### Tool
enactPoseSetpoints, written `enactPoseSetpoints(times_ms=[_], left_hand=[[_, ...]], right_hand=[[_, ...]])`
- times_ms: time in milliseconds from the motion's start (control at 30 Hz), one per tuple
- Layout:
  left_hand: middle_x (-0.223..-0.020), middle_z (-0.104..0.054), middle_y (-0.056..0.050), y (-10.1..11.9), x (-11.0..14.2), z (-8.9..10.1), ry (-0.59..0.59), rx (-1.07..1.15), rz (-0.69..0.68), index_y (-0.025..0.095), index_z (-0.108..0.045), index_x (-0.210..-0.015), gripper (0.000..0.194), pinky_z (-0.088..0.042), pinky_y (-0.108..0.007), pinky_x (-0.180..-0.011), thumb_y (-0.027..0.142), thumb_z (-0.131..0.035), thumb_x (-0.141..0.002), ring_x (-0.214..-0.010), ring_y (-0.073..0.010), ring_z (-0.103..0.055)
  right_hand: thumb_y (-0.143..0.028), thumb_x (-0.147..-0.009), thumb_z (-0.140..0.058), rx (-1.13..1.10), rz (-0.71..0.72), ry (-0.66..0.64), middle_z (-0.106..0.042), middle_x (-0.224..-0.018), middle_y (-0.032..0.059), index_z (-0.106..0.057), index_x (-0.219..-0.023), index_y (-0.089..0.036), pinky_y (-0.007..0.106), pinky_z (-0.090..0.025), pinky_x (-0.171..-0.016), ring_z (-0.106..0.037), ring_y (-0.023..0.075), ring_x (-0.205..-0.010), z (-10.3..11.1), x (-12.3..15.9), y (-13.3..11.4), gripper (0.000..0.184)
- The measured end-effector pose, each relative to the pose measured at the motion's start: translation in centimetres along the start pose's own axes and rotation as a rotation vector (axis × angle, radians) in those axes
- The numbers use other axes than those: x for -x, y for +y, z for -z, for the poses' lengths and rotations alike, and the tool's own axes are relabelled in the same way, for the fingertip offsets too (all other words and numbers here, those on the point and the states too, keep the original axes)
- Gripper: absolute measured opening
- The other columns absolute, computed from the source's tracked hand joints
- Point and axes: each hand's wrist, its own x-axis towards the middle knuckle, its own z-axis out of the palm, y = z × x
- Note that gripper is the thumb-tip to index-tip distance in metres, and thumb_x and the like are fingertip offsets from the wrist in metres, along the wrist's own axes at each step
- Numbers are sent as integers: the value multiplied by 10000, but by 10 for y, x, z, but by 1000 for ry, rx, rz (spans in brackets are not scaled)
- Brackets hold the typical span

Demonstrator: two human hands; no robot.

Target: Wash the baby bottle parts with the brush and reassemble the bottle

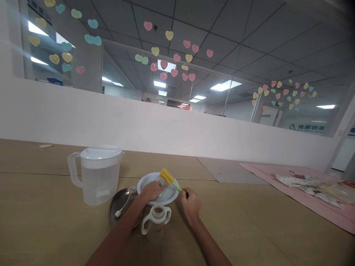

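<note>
In my right hand (190,203) is the thin green handle of a sponge brush (166,176); its yellow sponge head points up and left over a white bowl (172,198). My left hand (152,191) is over the bowl's left side, its fingers closed close beside the sponge head. A pale, see-through piece shows by those fingers, too unclear to name. Just in front of the bowl stands a clear two-handled bottle (158,218) with a white collar, its mouth uncovered. Under my left forearm sits a round metal tray (118,202) holding a white straw with a weighted end (124,205).
A lidded translucent pitcher (100,177) with liquid inside stands left of the tray. At the right, a pink cloth (263,173) carries papers and plastic bags (313,186). A low white wall (166,129) with glass above borders the table's far side.
</note>
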Motion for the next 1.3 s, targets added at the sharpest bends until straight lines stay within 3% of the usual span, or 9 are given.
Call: enactPoseSetpoints(times_ms=[167,267,333,567,700,900,1033,1167,1300], left_hand=[[-998,-663,-83,1,7,13,170,99,-40,159,-618,-933,315,-428,-339,-872,349,-396,-816,-968,-227,-600],[-976,-643,-63,1,24,24,371,202,-7,180,-542,-988,279,-438,-350,-883,360,-446,-798,-964,-208,-600],[-938,-627,-47,2,37,30,470,257,0,198,-506,-994,274,-456,-370,-857,362,-495,-774,-937,-212,-605],[-1116,-534,-73,7,59,41,584,240,-175,218,-503,-1082,418,-409,-421,-957,286,-634,-690,-1082,-238,-517],[-1162,-506,-91,9,57,41,692,603,-177,222,-452,-1129,576,-423,-407,-970,324,-715,-628,-1115,-234,-516],[-1180,-477,-90,7,52,39,701,1123,48,249,-400,-1168,759,-472,-366,-914,308,-789,-519,-1119,-234,-529],[-1207,-471,-86,4,51,37,646,1237,114,257,-420,-1180,757,-479,-349,-902,261,-789,-520,-1132,-232,-520],[-1280,-445,-94,6,51,36,564,1291,88,255,-423,-1180,727,-473,-327,-900,259,-773,-543,-1144,-224,-513],[-1159,-529,-79,7,51,36,644,1268,159,203,-499,-1042,586,-496,-286,-829,332,-775,-542,-1012,-186,-586]], right_hand=[[-247,-795,-351,-6,-36,1,-674,-740,71,-677,-750,-152,244,-352,-585,-576,167,-643,0,0,1,343],[-252,-798,-353,8,-17,-5,-670,-728,64,-673,-747,-154,243,-350,-585,-575,164,-643,0,1,0,338],[-239,-793,-358,16,48,-6,-661,-704,61,-666,-721,-156,239,-352,-594,-571,161,-651,-1,3,-2,327],[-186,-794,-363,-32,282,21,-635,-700,55,-653,-782,-154,239,-399,-626,-567,153,-667,-3,10,0,292],[-201,-824,-393,-60,436,51,-629,-743,72,-638,-924,-134,250,-436,-634,-572,157,-692,3,12,0,273],[-207,-846,-405,-43,537,66,-615,-716,73,-640,-952,-132,246,-445,-606,-569,148,-659,5,17,-10,268],[-226,-865,-387,5,450,57,-619,-721,68,-642,-934,-133,244,-438,-617,-568,148,-664,2,15,-6,280],[-237,-864,-408,131,506,41,-620,-714,68,-655,-953,-135,241,-412,-604,-564,151,-668,3,13,-2,282],[-230,-861,-418,175,552,62,-612,-685,62,-664,-972,-140,241,-395,-593,-552,142,-650,6,14,-3,284]])
